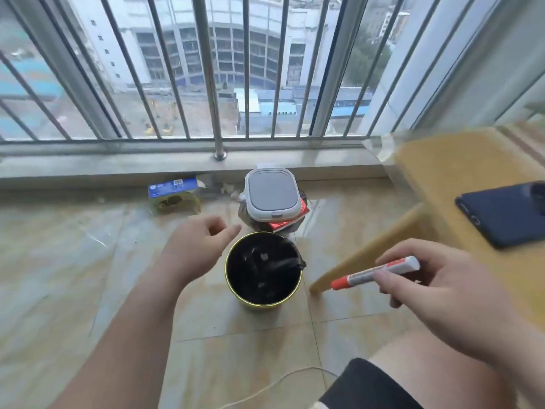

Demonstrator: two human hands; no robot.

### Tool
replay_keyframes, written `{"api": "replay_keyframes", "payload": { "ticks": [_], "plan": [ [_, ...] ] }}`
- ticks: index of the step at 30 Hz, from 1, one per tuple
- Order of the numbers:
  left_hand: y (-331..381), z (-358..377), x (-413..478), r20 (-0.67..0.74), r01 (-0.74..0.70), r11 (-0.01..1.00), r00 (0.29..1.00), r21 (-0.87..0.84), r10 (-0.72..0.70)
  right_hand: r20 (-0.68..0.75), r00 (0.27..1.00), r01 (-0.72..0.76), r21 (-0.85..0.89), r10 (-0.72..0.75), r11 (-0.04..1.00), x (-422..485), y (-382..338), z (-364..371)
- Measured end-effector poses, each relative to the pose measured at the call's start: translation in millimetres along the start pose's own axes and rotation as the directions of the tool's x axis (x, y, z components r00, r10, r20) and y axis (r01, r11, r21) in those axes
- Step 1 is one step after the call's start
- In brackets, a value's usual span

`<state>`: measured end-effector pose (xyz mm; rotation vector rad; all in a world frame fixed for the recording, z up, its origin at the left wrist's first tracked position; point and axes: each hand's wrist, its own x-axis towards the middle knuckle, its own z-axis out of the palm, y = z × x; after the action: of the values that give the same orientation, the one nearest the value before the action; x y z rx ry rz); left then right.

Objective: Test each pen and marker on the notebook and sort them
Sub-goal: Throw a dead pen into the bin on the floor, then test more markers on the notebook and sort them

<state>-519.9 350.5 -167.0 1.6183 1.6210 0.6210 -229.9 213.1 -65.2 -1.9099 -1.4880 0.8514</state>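
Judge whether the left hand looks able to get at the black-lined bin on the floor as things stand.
Probably yes. The left hand hangs open just left of the bin, with nothing between them. The right hand, holding the marker, is off to the other side.

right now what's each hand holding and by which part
The right hand pinches the red-capped marker around the middle of its barrel. The left hand holds nothing, fingers loose, near the bin.

Bare forearms [132, 335], black shorts [365, 385].
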Motion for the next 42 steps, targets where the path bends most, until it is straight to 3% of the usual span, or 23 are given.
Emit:
{"api": "replay_keyframes", "payload": {
  "ticks": [7, 12, 19, 28, 33, 36, 37, 39, 40, 41, 42],
  "plan": [
    [-10, 8, 4, 0.015, 0.027, 0.999, 1.0, -0.022, -0.027, 0.102, 0.992, -0.085, 0.14, 0.072, 0.987, 19, -16, 12],
    [1, 4, 1, 0.008, 0.004, 0.999, 1.0, -0.035, -0.003, -0.045, 0.998, -0.025, 0.227, 0.036, 0.974, 29, -27, 11],
    [39, 17, -19, 0.125, -0.197, 0.98, 0.973, 0.009, 0.194, 0.053, 0.998, -0.044, 0.004, 0.044, 0.999, 41, -24, 24],
    [79, 16, -42, 0.171, -0.357, 0.934, 0.922, 0.024, 0.348, 0.06, 0.998, -0.001, -0.035, 0.003, 0.999, 32, -40, 17],
    [127, 0, -60, 0.188, -0.485, 0.874, 0.859, 0.007, 0.476, -0.017, 0.994, 0.106, -0.105, -0.109, 0.989, 3, -88, -28],
    [93, 32, -7, 0.273, -0.493, 0.867, 0.825, -0.078, 0.494, -0.18, 0.967, 0.142, -0.203, -0.179, 0.969, -37, -108, -79],
    [77, 64, 30, 0.254, -0.562, 0.817, 0.778, -0.127, 0.574, -0.248, 0.95, 0.127, -0.241, -0.188, 0.962, -55, -106, -101],
    [129, 136, 45, 0.164, -0.761, 0.622, 0.6, -0.186, 0.783, -0.399, 0.901, 0.047, -0.3, -0.171, 0.953, -103, -87, -153],
    [183, 157, -1, 0.25, -0.789, 0.571, 0.52, -0.227, 0.817, -0.477, 0.869, -0.021, -0.3, -0.131, 0.954, -131, -73, -178],
    [247, 163, -72, 0.405, -0.809, 0.512, 0.381, -0.289, 0.831, -0.554, 0.83, -0.097, -0.273, -0.074, 0.957, -162, -56, -201],
    [307, 161, -152, 0.465, -0.823, 0.447, 0.261, -0.351, 0.846, -0.622, 0.783, -0.168, -0.229, -0.011, 0.959, -192, -39, -221]
  ]
}}
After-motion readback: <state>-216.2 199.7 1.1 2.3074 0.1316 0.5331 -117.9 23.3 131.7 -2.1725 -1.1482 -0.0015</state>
